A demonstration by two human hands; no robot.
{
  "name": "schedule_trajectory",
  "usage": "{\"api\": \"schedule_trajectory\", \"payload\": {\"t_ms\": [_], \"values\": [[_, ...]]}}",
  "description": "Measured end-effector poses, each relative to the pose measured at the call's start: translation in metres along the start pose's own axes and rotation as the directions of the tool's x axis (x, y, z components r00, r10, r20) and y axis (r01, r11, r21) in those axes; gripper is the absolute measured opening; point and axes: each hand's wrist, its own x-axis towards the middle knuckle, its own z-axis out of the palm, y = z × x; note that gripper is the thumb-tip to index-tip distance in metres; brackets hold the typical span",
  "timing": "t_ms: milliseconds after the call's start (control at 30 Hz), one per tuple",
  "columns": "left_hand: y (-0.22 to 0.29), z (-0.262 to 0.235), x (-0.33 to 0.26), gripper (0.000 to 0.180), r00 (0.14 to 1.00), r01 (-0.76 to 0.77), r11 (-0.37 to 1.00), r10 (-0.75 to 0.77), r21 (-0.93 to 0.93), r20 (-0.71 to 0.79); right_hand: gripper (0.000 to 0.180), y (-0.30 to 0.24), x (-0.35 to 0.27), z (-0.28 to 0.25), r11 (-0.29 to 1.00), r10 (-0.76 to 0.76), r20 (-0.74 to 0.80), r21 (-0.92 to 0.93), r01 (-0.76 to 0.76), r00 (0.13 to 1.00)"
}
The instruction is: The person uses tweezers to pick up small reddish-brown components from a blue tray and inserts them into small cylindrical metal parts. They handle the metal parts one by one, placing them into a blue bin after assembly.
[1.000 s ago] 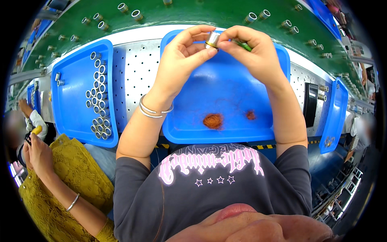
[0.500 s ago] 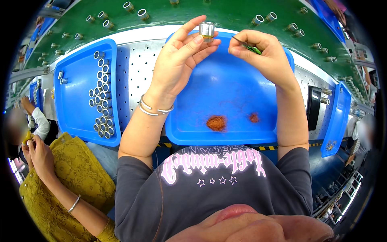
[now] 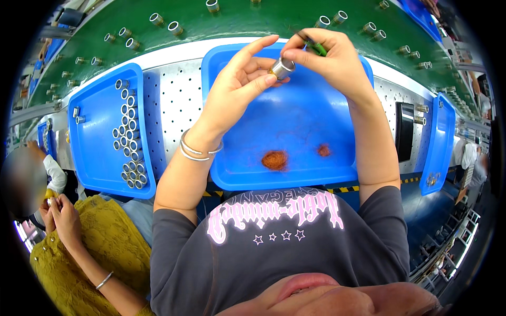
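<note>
Outermost: green surface (image 3: pixel 290 22), running across the far side behind a pale curved edge, with scattered metal sleeves (image 3: pixel 175 27) standing on it.

Tabletop (image 3: pixel 182 97), perforated metal, showing as one strip left of the middle tray and another to its right.

Middle tray (image 3: pixel 311 116), blue, rounded rim; bare floor between the hands and its near edge, save for the debris. Forearms cross its left and right rims, narrowing sideways room.

Left tray (image 3: pixel 95 145), blue, set apart from the middle one; upright sleeves (image 3: pixel 133 126) packed along its right side, two more at its left edge.

Right tray (image 3: pixel 441 134), blue, narrow in view, well apart beyond the right forearm.

Co-worker in mustard lace (image 3: pixel 100 231), near left, close by the left tray's near edge.

Hands, two, raised over the middle tray's far part. Left hand (image 3: pixel 242 81): grasping the metal cylinder (image 3: pixel 283 69) by its sides, tilted, open end toward the right hand. Right hand (image 3: pixel 333 59): clasping a green-handled tool (image 3: pixel 319 48); its tip is blurred, so contact with the cylinder cannot be told.

Black panel (image 3: pixel 405 131), right strip, two small sleeves (image 3: pixel 420 120) beside it.

Reddish-brown mound (image 3: pixel 274 160), near the middle tray's near edge; smaller tuft (image 3: pixel 323 150) to its right.
</note>
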Motion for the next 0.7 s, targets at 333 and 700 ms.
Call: {"api": "schedule_trajectory", "payload": {"t_ms": [333,700], "values": [[0.004,-0.005,0.0,0.045,0.987,0.042,0.978,-0.073,-0.207,-0.143,0.013,-0.013,-0.006,0.002,0.958,0.012,-0.027,0.287,-0.004,1.0],[0.0,-0.001,-0.002,0.046,0.996,0.001,1.0,0.0,0.011,-0.084,0.014,-0.005,-0.006,0.014,0.88,0.084,-0.08,0.474,-0.036,0.993]]}}
